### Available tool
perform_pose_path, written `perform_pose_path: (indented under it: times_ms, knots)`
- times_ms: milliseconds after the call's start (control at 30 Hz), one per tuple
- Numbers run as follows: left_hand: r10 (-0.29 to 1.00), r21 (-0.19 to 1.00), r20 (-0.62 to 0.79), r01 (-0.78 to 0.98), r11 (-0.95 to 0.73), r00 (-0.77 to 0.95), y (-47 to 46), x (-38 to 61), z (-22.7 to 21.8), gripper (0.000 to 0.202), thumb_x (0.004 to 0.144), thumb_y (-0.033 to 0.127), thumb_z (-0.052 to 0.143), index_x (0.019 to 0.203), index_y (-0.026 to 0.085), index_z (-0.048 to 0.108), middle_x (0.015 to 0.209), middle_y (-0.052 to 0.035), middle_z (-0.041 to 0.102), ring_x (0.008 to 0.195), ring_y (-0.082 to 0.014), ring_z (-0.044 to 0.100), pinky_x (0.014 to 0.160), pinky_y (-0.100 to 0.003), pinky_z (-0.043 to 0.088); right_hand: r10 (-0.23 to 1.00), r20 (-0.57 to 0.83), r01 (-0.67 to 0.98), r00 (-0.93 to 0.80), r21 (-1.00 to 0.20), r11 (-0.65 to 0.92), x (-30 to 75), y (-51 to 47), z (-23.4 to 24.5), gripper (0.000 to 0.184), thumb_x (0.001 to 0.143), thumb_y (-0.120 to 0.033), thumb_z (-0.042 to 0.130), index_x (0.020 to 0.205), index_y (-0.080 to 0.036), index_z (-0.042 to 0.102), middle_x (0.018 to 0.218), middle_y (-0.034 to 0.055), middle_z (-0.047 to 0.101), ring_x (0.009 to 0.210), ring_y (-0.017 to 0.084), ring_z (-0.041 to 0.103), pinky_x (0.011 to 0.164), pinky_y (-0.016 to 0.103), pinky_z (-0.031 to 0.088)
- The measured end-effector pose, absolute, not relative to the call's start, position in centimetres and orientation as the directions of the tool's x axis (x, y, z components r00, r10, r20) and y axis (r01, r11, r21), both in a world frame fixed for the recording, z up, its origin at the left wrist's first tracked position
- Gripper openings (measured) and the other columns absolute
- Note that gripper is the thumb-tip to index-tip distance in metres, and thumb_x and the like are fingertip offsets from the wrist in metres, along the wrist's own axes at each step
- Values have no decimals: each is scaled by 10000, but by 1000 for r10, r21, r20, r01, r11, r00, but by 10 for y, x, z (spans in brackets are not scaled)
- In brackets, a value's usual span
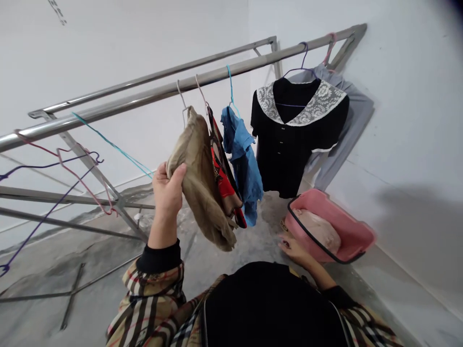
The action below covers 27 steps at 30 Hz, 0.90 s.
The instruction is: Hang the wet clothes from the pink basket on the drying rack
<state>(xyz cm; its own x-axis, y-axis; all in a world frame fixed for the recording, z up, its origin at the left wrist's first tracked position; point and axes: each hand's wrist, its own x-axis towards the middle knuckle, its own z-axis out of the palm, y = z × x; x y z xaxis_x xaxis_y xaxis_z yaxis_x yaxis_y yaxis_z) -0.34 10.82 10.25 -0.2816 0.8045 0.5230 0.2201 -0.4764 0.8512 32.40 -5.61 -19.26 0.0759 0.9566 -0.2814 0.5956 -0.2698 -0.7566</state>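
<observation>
My left hand [169, 188] grips the left edge of a khaki garment [197, 168], thumb in front. The garment hangs from a light hanger [181, 96] on the metal rail. A turquoise hanger [112, 143] slants down from the rail to my left wrist; whether the hand touches it, I cannot tell. Just right of the khaki garment hang a red and black patterned garment [224, 180] and a blue garment [241, 154]. My right hand [293, 248] is low beside the pink basket [356, 226], fingers loosely apart and holding nothing visible. Light pink cloth [318, 229] lies inside the basket.
The metal drying rack's rail [141, 102] crosses in front of me. A black top with a lace collar [282, 154] and a grey garment [356, 108] hang at the right. Bare purple [54, 207] and pink hangers [81, 178] hang at the left. A white wall [415, 120] stands at the right.
</observation>
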Motion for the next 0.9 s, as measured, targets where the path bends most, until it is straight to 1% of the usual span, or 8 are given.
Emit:
perform_pose_path:
  times_ms: [133, 233, 400, 500, 633, 733, 833, 900]
  knots:
    - [578, 548, 766, 758, -355, -283, 109, -1, 85, 177, 671, 259, 705, 676, 189, 542, 556, 65, 418, 554, -102, 414, 581, -237, 350, 946, -319, 608, 54, -741, -284, 326, -64, -194, 532, 766, -418, 490, 1182, -135, 662, 989, 150, 713, 963, 317, 663, 899, 411, 489]
    - [510, 412, 837, 844, -343, -200, 111, 1, 71, 114, 665, 224, 682, 726, 196, 589, 628, 29, 510, 611, -126, 481, 600, -246, 363, 944, -325, 610, 49, -739, -286, 326, -67, -192, 550, 775, -451, 473, 1192, -144, 657, 987, 146, 708, 980, 320, 658, 907, 411, 483]
    - [423, 341, 895, 826, -448, -140, 114, 3, 54, 44, 711, 210, 649, 748, 198, 629, 745, -19, 543, 687, -139, 531, 653, -259, 420, 949, -311, 602, 42, -750, -272, 323, -69, -188, 504, 764, -458, 489, 1141, -187, 685, 998, 136, 706, 969, 332, 653, 911, 429, 475]
    - [382, 378, 902, 799, -468, -202, 115, -2, 48, 67, 702, 231, 673, 715, 195, 619, 804, -32, 498, 721, -147, 515, 671, -283, 433, 954, -300, 594, 25, -763, -256, 320, -69, -188, 463, 759, -455, 504, 1119, -237, 697, 941, 105, 709, 942, 328, 654, 894, 434, 478]
    - [332, 558, 829, 702, -442, -449, 113, -8, 35, 181, 692, 287, 697, 707, 198, 539, 834, -20, 464, 814, -166, 504, 729, -305, 442, 957, -290, 572, -29, -789, -222, 316, -68, -182, 463, 760, -452, 520, 1138, -247, 691, 991, 97, 701, 938, 315, 653, 879, 432, 480]
    - [475, 738, 675, 512, -440, -565, 103, 4, 18, 180, 718, 288, 669, 764, 199, 520, 798, 10, 494, 777, -141, 501, 743, -286, 437, 951, -294, 531, -91, -822, -203, 309, -65, -168, 527, 768, -446, 541, 1231, -214, 639, 1023, 113, 687, 911, 287, 647, 856, 420, 489]
    - [848, 887, 429, 322, -331, -311, 82, 37, -4, 169, 733, 310, 663, 800, 188, 566, 703, 34, 537, 628, -111, 477, 631, -245, 417, 953, -273, 447, -131, -875, -189, 293, -60, -149, 696, 748, -428, 607, 1407, -252, 466, 1226, 129, 610, 940, 251, 635, 820, 382, 510]
    - [952, 909, 305, 304, -286, -15, 62, 66, -13, 189, 716, 319, 693, 743, 183, 564, 661, 38, 535, 606, -108, 480, 599, -231, 406, 961, -224, 396, -161, -907, -145, 279, -54, -138, 884, 695, -415, 688, 1487, -307, 310, 1428, 138, 450, 980, 237, 629, 803, 362, 524]
